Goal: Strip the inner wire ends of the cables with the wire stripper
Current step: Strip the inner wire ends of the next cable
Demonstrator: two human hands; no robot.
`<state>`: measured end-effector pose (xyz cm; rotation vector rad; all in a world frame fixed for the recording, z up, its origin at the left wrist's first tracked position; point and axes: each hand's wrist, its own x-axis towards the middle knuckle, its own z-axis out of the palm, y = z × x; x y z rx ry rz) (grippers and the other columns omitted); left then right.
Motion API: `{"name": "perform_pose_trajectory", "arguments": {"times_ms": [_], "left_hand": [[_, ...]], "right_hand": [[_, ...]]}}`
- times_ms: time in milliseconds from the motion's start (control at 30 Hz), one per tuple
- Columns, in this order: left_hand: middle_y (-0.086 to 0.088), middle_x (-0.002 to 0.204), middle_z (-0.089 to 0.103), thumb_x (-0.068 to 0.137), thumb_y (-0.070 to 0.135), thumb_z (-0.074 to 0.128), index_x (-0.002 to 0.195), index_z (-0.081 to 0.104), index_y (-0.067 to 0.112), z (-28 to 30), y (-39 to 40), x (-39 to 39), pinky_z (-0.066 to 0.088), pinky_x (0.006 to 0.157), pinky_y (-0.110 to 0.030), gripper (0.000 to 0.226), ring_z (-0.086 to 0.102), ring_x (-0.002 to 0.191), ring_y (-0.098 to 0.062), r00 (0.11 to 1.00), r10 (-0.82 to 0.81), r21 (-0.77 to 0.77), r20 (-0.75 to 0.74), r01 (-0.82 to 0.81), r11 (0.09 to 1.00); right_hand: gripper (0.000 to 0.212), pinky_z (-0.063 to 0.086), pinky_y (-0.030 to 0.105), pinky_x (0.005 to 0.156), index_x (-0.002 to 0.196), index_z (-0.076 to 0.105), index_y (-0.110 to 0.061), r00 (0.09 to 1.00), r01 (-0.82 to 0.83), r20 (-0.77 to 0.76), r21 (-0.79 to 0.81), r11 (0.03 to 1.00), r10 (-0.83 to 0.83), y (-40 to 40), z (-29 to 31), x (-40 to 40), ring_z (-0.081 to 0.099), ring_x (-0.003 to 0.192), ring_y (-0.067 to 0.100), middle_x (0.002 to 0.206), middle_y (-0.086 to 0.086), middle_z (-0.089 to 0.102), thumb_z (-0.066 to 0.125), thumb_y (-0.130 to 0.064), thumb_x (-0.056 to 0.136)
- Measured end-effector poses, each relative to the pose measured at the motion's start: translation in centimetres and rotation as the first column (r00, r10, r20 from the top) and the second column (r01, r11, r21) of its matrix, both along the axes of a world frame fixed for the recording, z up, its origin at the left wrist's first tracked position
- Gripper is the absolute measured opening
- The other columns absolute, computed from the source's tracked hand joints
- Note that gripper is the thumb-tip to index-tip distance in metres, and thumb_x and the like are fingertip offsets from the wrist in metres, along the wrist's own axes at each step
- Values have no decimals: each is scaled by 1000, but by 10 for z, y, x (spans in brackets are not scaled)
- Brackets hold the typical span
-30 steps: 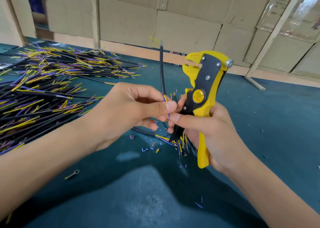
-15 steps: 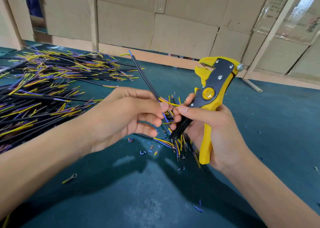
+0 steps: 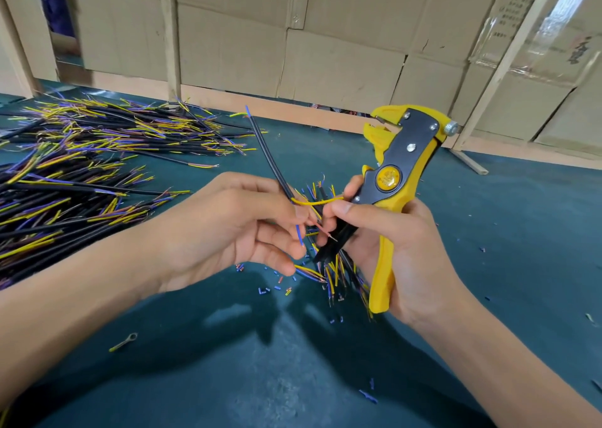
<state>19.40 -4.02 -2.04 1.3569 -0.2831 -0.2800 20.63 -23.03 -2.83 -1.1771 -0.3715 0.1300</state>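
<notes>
Left hand (image 3: 228, 229) pinches cable (image 3: 267, 155) (stripper (image 3: 395, 180) beside).

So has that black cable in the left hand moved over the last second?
Yes. The black cable stood nearly upright; now its far end leans left, toward the wire pile on the table, away from the wire stripper.

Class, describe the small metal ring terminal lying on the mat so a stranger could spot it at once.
Start at the green mat and look at its near left part, below the left forearm. There lies the ring terminal, alone, well apart from the cable pile farther back on the left. Unlike the blue and yellow insulation scraps, it is metallic, with a round eyelet at one end.
</notes>
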Motion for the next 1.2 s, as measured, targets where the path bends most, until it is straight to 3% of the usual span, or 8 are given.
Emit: {"name": "perform_pose_trajectory", "arguments": {"times_ms": [67, 167, 267, 433, 533, 633, 933, 1200], "left_hand": [[-14, 68, 60, 76, 9, 69, 91, 55, -21, 1, -1, 1, 53, 53, -33, 36, 60, 52, -22, 998, 50, -45, 35, -49, 998], [-5, 67, 59, 78, 8, 73, 95, 62, -12, 7, -1, 2, 54, 54, -32, 28, 60, 56, -20, 981, 160, -140, 108, -144, 980], [-2, 73, 63, 80, 15, 66, 79, 61, 3, 13, 1, 1, 61, 69, -40, 14, 74, 80, -30, 952, 275, -266, 132, -233, 935], [-2, 75, 63, 84, 16, 64, 73, 58, 7, 18, 0, -3, 61, 72, -47, 16, 73, 86, -34, 912, 380, -336, 153, -314, 888], [-5, 73, 60, 86, 15, 64, 73, 56, 4, 17, -4, -6, 61, 74, -55, 18, 72, 84, -37, 912, 383, -339, 145, -318, 885], [-3, 72, 58, 90, 16, 61, 77, 54, 4, 19, -6, -9, 62, 71, -49, 19, 74, 85, -40, 911, 386, -324, 147, -324, 889], [-8, 72, 54, 95, 9, 57, 72, 55, 2, 19, -9, -13, 61, 63, -42, 24, 73, 84, -45, 918, 373, -369, 136, -303, 879], [1, 68, 65, 85, 13, 63, 76, 55, 1, 17, -9, -13, 60, 61, -38, 18, 75, 80, -40, 921, 353, -353, 165, -280, 893]], "right_hand": [[6, 53, 41, 62, 86, 63, -6, 1000, -30, -3, 1, 1000, 30, -1, 0, 0, 60, 66, 29, 75, 17, 62, 66, -7, 81], [21, 57, 45, 65, 93, 69, -2, 996, -85, -35, -8, 996, 85, -1, -2, 0, 68, 71, 37, 80, 21, 67, 67, -22, 87], [38, 60, 53, 77, 113, 74, -8, 973, -226, -43, -16, 974, 226, 0, -6, -1, 72, 86, 45, 92, 26, 71, 67, -37, 90], [51, 53, 66, 86, 138, 59, -11, 921, -389, -49, -89, 917, 387, -2, -9, -4, 68, 83, 47, 89, 24, 65, 61, -42, 98], [47, 51, 69, 82, 128, 62, -2, 926, -377, -22, -106, 920, 377, -3, -9, -5, 67, 77, 45, 84, 23, 63, 62, -38, 97], [39, 55, 61, 79, 113, 66, -1, 927, -373, -25, -149, 916, 374, -3, -8, -4, 68, 76, 45, 82, 22, 65, 60, -35, 94], [31, 49, 71, 82, 98, 68, -2, 935, -353, -16, -158, 922, 355, -2, -12, -3, 66, 76, 46, 81, 23, 65, 57, -31, 93], [20, 55, 55, 73, 89, 67, -5, 945, -309, 37, -227, 924, 325, -2, -11, -3, 67, 72, 45, 77, 23, 65, 62, -23, 95]]}}
